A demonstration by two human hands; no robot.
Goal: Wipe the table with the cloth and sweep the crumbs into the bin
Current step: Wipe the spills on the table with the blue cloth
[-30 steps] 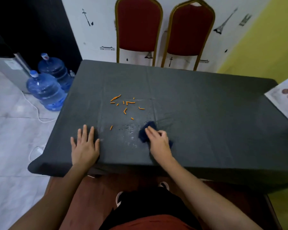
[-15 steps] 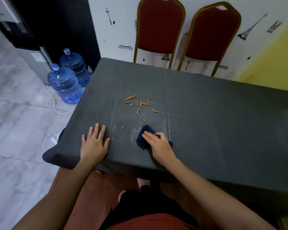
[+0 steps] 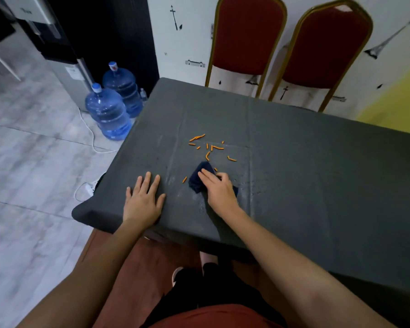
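Note:
A dark blue cloth (image 3: 197, 178) lies bunched on the grey-covered table (image 3: 305, 166) near its front left. My right hand (image 3: 219, 189) presses down on the cloth with straight fingers and hides its right part. Several orange crumbs (image 3: 207, 147) are scattered just beyond the cloth, and one lone crumb (image 3: 184, 179) lies to its left. Flat on the table near the front left corner rests my left hand (image 3: 143, 200), fingers spread. Small wet spots show around the cloth. No bin is in view.
Two red chairs (image 3: 247, 36) with gold frames stand against the wall behind the table. Two blue water bottles (image 3: 109, 112) sit on the floor left of the table, beside a water dispenser (image 3: 55, 46). A white cable (image 3: 90, 138) runs across the tiled floor.
My right hand has pushed the cloth a little farther from me, toward the crumbs. The camera has swung left, showing more floor. My left hand has stayed flat.

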